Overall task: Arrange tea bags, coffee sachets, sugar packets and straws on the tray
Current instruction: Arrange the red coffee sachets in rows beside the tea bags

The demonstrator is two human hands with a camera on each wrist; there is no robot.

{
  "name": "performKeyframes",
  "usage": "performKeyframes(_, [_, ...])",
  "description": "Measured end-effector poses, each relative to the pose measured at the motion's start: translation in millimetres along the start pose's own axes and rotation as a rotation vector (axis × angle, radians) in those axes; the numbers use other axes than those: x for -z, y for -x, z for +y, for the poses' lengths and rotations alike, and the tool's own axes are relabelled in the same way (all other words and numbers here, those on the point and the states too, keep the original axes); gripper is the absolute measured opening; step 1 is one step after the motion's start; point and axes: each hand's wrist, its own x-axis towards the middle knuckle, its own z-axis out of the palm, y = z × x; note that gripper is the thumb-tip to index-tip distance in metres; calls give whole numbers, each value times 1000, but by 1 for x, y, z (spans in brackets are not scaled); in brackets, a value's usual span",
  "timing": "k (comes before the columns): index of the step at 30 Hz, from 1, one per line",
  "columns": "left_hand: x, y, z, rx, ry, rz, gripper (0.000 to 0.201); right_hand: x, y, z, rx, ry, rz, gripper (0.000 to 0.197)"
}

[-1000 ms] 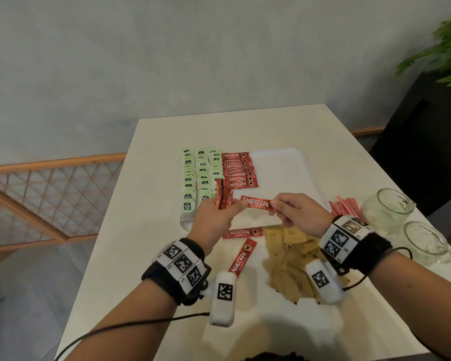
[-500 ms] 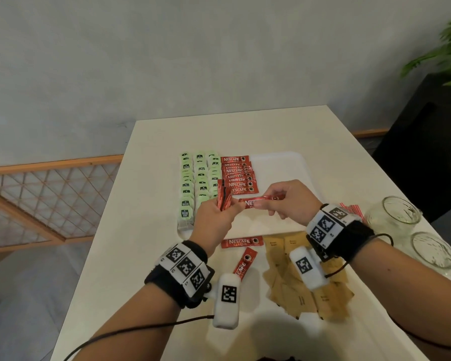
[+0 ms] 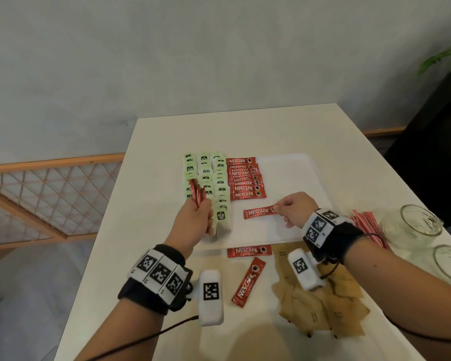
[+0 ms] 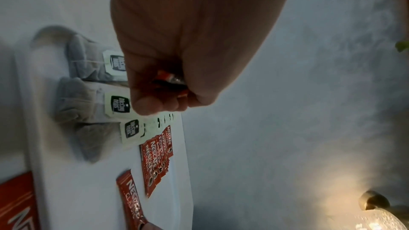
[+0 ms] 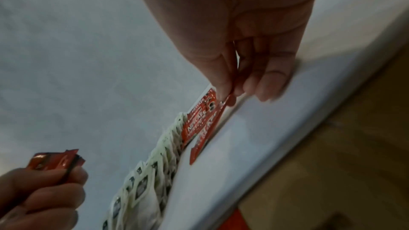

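Observation:
A white tray (image 3: 292, 178) holds rows of green tea bags (image 3: 206, 173) on its left and a column of red coffee sachets (image 3: 244, 178) beside them. My right hand (image 3: 293, 212) pinches the right end of one coffee sachet (image 3: 258, 213), which lies on the tray just below that column. My left hand (image 3: 195, 220) grips a small bunch of red sachets (image 3: 197, 194) upright over the tea bags. In the right wrist view the pinched sachet (image 5: 205, 132) touches the tray. The left wrist view shows sachet ends (image 4: 170, 80) inside my curled fingers.
Two loose coffee sachets (image 3: 248, 281) and a pile of brown sugar packets (image 3: 323, 303) lie on the table in front of the tray. Red-striped straws (image 3: 367, 225) and two glass jars (image 3: 412, 222) stand to the right.
My right hand carried the single sachet away from the left hand and lowered it onto the tray below the sachet column. My left hand drew back to the left with its bunch.

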Motion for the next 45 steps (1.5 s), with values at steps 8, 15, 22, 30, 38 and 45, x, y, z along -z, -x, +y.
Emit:
performKeyframes(8, [11,7,-1,30,193,-43,14,-21,-18,-19,-28,-71,108,26])
performKeyframes(15, [16,2,-3,69,97,-50,27,-23,-29,-26,-34,-44,103,28])
performKeyframes(22, [8,8,4,44,35,-212,17,-14,-14,-30,-48,-49,103,37])
performKeyframes(30, [-26,21,4,-5,-93,-304,16,-1,57,-24,171,-464,-143,34])
performKeyframes(38, [-38,37,14,-11,-113,-356,14,11,78,-9,290,-470,-59,12])
performKeyframes(45, [-37,50,20,-35,-83,-358,16,18,93,-6,293,-560,-68,11])
